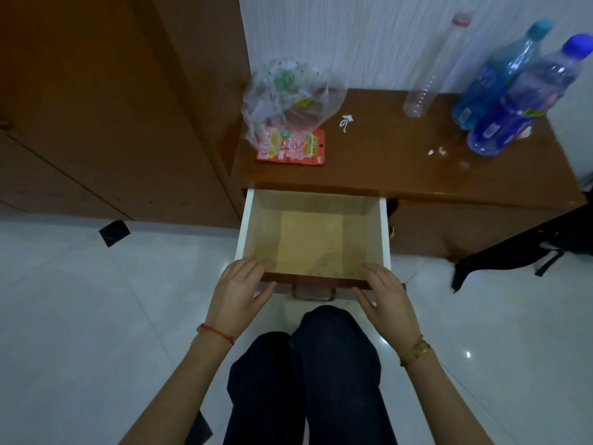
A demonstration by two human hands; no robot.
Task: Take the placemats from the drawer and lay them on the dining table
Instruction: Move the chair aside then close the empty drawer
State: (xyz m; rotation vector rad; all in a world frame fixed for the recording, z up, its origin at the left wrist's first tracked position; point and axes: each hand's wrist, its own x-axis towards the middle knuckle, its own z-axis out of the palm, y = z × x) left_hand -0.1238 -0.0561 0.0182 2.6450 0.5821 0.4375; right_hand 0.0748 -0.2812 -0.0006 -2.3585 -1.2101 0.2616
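Hard to make out at the drawer point(313, 239) bottom: only a flat yellowish sheet point(313, 242) there, maybe a liner or a mat, not possible to tell which. Pulled fully out from the desk point(401, 162), toward the viewer, long axis running from the desk to the knees, open top facing up. Front panel seen only as a thin brown edge, with the metal handle point(313, 293) below it partly hidden. Left hand point(239, 295) resting on the left front corner, fingers nearly straight over the rim, thumb along the front face. Right hand point(386, 298) placed the same way on the right front corner, fingers spread and relaxed, not curled around anything. Red string on the left wrist, gold bracelet on the right. Dark trouser legs point(308, 380) under the drawer, cut off by the lower edge. On the desk a clear plastic bag point(288, 97) with blurred contents, lying partly over a red packet point(292, 146). Further right a tall clear bottle point(436, 65) and two blue bottles point(513, 91), the tops leaning outward through lens distortion. A black bag point(545, 242) at the right, cut off by the frame edge. Dining table not in view.
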